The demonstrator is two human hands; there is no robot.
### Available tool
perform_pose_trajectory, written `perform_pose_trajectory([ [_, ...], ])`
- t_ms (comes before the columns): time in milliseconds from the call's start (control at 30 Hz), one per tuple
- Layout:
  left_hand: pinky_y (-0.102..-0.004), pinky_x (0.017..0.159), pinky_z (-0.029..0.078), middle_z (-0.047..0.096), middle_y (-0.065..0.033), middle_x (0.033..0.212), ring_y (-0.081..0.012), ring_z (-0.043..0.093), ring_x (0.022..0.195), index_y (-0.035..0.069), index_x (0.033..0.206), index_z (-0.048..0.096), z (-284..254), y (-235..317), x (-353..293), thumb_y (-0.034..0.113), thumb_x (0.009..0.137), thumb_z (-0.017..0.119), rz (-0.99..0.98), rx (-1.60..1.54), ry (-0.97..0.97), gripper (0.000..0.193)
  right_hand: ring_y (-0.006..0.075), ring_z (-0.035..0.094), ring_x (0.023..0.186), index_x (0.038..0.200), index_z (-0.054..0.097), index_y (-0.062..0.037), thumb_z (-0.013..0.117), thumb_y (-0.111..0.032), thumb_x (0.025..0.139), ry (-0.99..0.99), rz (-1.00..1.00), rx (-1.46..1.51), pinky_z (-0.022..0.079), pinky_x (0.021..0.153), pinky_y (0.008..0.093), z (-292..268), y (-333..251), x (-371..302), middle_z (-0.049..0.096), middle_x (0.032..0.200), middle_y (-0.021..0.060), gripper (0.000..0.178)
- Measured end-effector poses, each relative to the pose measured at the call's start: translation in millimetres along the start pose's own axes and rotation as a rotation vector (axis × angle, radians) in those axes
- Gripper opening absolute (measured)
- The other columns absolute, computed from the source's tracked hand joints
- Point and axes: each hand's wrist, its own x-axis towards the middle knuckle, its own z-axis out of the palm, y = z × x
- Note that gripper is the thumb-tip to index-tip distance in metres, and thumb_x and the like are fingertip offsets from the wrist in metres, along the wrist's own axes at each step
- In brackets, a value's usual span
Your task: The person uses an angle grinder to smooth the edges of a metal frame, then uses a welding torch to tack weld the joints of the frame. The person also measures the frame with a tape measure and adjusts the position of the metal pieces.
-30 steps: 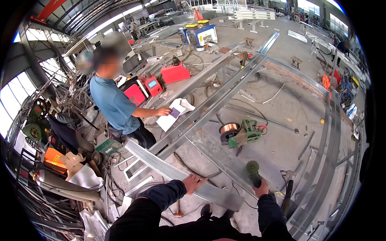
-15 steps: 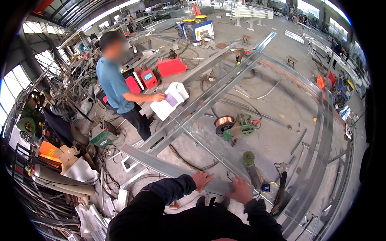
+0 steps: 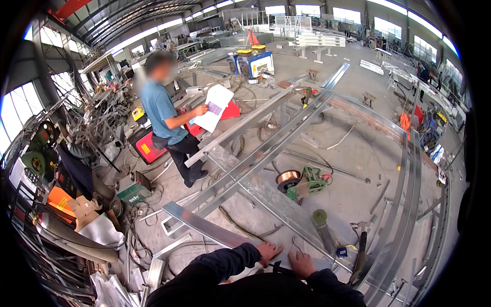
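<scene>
A long grey metal bar (image 3: 204,221) lies crosswise in front of me, over the frame of metal beams (image 3: 273,202). My left hand (image 3: 268,253) rests on the bar with its fingers stretched out to the right. Close beside it, my right hand (image 3: 303,264) lies on the same bar, fingers forward and slightly apart. Just beyond the right hand is an angle grinder (image 3: 325,236) with a green disc. To its right are a blue tape measure (image 3: 341,251) and a black-handled tool (image 3: 361,244).
A co-worker (image 3: 166,110) stands ahead on the left, holding white papers (image 3: 214,108). Inside the frame sit a copper wire spool (image 3: 288,180) and a green wire feeder (image 3: 308,183). Cables and a green machine (image 3: 134,188) are at left. Long beams (image 3: 401,215) run along the right.
My view has tilted up. My hands have come closer together on the bar, and the bar sits nearer my body. The co-worker now holds the papers more upright, in front of the red case.
</scene>
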Motion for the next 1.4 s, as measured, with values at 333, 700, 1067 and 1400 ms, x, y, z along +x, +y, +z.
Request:
perform_pose_trajectory([
  [333, -0.0543, 0.120, 0.032, 0.044, -0.0253, 0.156, -0.0439, 0.041, 0.145, 0.006, 0.154, 0.044, 55.9, -20.0, -52.1, 0.037, 0.071, 0.081, 0.008, -0.122, 0.296, 0.096, 0.0434, 0.065, 0.098, 0.139, 0.056, -0.0188, 0.057, -0.029, 0.099, -0.079, 0.049, 0.128, 0.050, 0.084, 0.0569, 23.9, -16.4, -23.0, 0.066, 0.106, 0.0196, 0.041],
  [700, -0.0619, 0.107, 0.045, 0.043, -0.0218, 0.154, -0.0391, 0.045, 0.139, 0.013, 0.163, 0.024, 136.6, -104.2, -165.9, 0.041, 0.096, 0.069, -0.927, -1.993, 1.352, 0.086, 0.0494, 0.060, 0.119, 0.153, 0.043, -0.0250, 0.050, -0.030, 0.103, -0.523, 0.157, 0.215, 0.048, 0.100, 0.0546, 15.9, -1.1, -40.5, 0.061, 0.132, 0.0256, 0.051],
  [1067, -0.0548, 0.105, 0.050, 0.063, -0.0181, 0.112, -0.0358, 0.063, 0.105, 0.003, 0.123, 0.053, 142.0, -135.7, -98.5, 0.039, 0.092, 0.071, -0.336, -2.685, 1.334, 0.051, 0.0481, 0.063, 0.118, 0.156, 0.044, -0.0208, 0.046, -0.022, 0.104, -0.611, 0.244, 0.410, 0.051, 0.100, 0.0510, 10.3, -28.5, -47.6, 0.063, 0.132, 0.0247, 0.052],
  [1400, -0.0551, 0.100, 0.053, 0.059, -0.0174, 0.102, -0.0397, 0.060, 0.097, 0.004, 0.115, 0.048, 183.5, -143.0, -105.4, 0.022, 0.086, 0.064, -0.380, -2.667, 1.188, 0.037, 0.0464, 0.063, 0.119, 0.156, 0.043, -0.0139, 0.061, -0.020, 0.093, -0.593, 0.181, 0.627, 0.052, 0.099, 0.0498, 58.7, -44.2, -98.1, 0.065, 0.131, 0.0274, 0.066],
])
